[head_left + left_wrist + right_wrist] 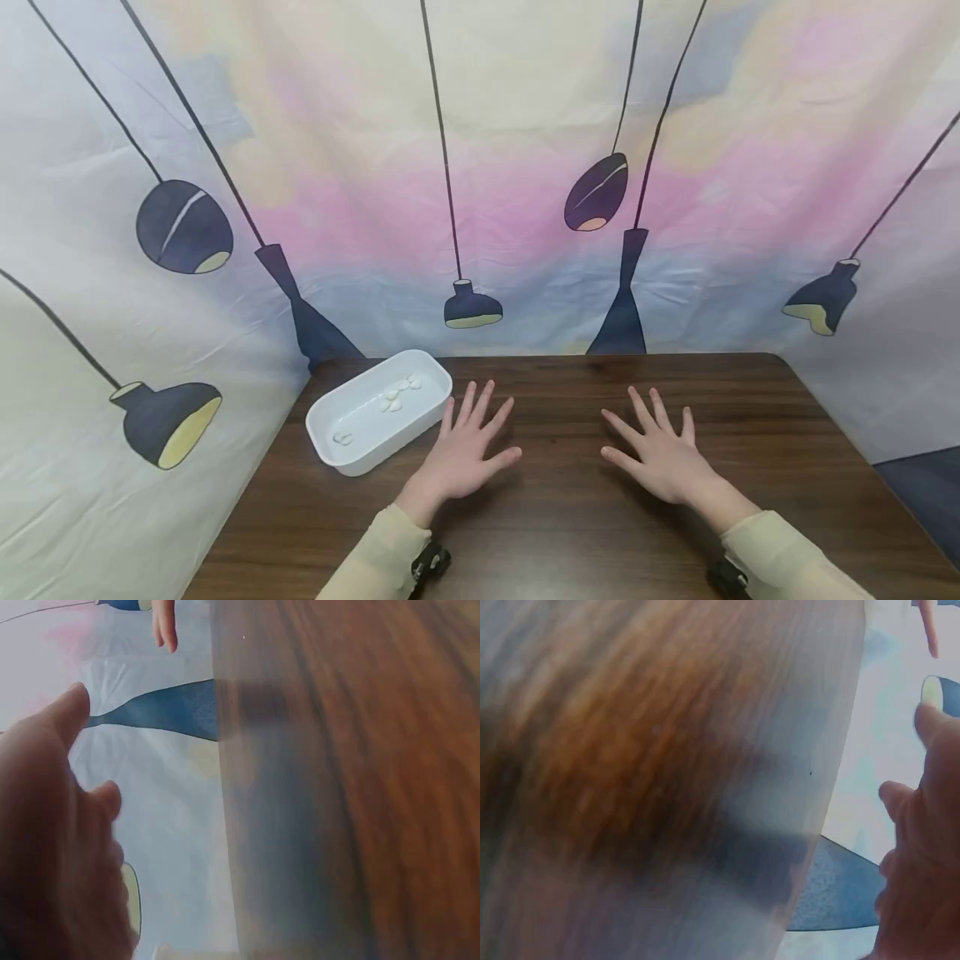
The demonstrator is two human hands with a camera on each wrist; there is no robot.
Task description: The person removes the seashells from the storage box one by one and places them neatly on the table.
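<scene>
A white rectangular dish (405, 433) with rounded corners sits at the far left of the table. Several small whitish pieces (392, 400) lie inside it, too small to tell their kind. My left hand (461, 454), fingers spread, is just right of the dish and holds nothing; its fingertips are close to the dish's right side. Over the right half of the table, my right hand (663, 458) also has its fingers spread and holds nothing. Both hands cast shadows on the tabletop. Each wrist view shows its own hand, left (56, 840) and right (930, 840), above the wood.
The dark brown wooden table (570, 533) has its far edge against a pastel cloth backdrop (525, 208) printed with hanging lamps. Black devices are strapped to the left wrist (430, 562) and right wrist (727, 577). A dark patch (926, 492) shows beyond the right edge.
</scene>
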